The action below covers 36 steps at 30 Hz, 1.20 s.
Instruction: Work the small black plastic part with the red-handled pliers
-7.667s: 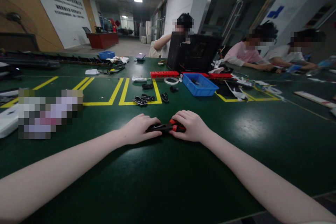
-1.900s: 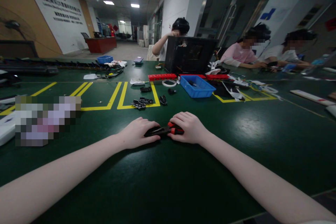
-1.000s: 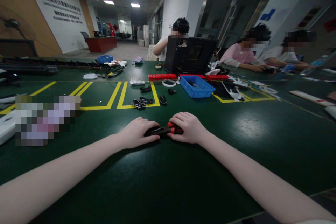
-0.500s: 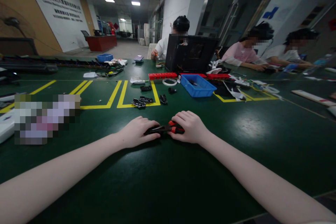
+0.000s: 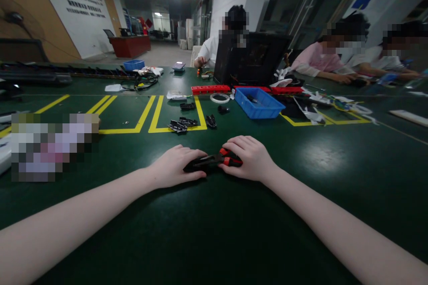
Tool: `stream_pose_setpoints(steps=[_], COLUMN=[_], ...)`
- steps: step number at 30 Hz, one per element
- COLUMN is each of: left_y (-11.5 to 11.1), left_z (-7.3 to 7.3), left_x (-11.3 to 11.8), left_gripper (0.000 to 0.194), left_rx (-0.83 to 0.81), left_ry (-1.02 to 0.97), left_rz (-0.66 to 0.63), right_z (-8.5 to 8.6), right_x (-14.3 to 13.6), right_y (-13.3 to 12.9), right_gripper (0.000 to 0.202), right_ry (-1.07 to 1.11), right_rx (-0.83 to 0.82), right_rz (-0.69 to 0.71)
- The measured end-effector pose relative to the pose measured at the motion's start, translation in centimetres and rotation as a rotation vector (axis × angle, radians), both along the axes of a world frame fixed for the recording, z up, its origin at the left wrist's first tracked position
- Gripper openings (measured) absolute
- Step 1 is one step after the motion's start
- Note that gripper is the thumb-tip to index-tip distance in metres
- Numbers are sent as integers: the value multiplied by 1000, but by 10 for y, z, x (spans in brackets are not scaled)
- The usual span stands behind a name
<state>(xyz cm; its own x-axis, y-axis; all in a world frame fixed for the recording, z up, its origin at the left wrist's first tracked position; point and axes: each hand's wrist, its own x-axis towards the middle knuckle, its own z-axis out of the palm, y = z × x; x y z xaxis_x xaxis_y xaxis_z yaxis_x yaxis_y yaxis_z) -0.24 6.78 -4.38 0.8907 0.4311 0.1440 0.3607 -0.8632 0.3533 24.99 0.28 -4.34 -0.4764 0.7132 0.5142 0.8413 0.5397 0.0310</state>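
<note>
Both of my hands are over the green table, just in front of me. My right hand (image 5: 251, 159) is wrapped round the red and black handles of a pair of pliers (image 5: 217, 158), whose dark jaws point left. In my left hand (image 5: 177, 167) a small black part (image 5: 192, 164) is pinched between thumb and fingers, at the tips of the pliers. Whether the jaws grip the part cannot be made out. Beyond my hands lie several similar black pieces (image 5: 187, 121), some inside a yellow-taped outline.
A blue bin (image 5: 259, 109) stands beyond my right hand, near a roll of white tape (image 5: 220, 98) and red strips (image 5: 210, 89). Behind them is a large black case (image 5: 254, 60). Cables and scraps (image 5: 347, 102) lie at right. Co-workers sit across the table.
My right hand and the pliers have shifted a little to the right, away from my left hand, so more of the pliers' jaws shows. The view has tilted slightly.
</note>
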Motion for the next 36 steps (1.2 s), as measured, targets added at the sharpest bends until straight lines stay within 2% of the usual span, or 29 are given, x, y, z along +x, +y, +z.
stream_pose_setpoints(steps=[9, 15, 17, 19, 23, 36], left_y=[3, -6, -12, -17, -20, -24], left_z=[-1, 6, 11, 15, 16, 7], left_x=[0, -2, -4, -6, -8, -8], left_gripper=[48, 68, 63, 48, 27, 16], left_rx=[40, 71, 58, 38, 56, 86], left_ry=[19, 32, 23, 0, 32, 30], left_rz=[-34, -30, -3, 25, 39, 25], right_z=[5, 1, 0, 1, 4, 13], right_x=[17, 19, 21, 23, 26, 21], right_y=[-1, 2, 3, 4, 3, -6], right_gripper=[36, 35, 36, 36, 35, 36], right_ry=[-24, -38, -39, -36, -35, -97], right_rx=[1, -13, -17, -14, 0, 75], right_rz=[25, 25, 26, 30, 34, 88])
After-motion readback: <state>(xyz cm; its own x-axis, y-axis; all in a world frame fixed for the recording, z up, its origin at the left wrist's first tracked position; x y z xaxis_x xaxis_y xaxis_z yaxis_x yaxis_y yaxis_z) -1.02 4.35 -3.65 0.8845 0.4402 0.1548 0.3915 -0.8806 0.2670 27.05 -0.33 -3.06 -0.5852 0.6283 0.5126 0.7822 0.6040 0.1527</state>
